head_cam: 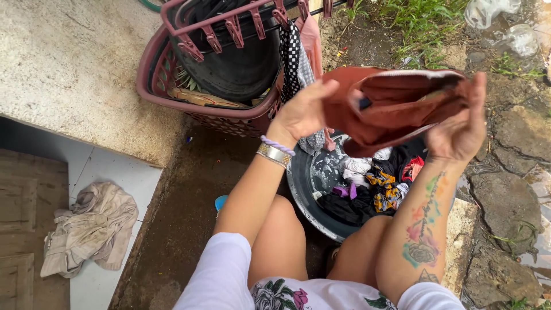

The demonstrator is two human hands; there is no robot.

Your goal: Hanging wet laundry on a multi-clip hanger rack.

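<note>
Outdoor home wash spot: bare wet ground (189, 195), weeds (419, 20), metal basin (301, 183) of soaking clothes (367, 186), plastic laundry basket (158, 74), peg hanger (229, 26).

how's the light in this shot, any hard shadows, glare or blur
Head view: soft, even daylight with no hard shadows; the reddish-brown garment, left hand and right hand are sharp; mild glare only on wet plastic at top right and the soapy basin; straight edges bow slightly toward the corners.
</note>
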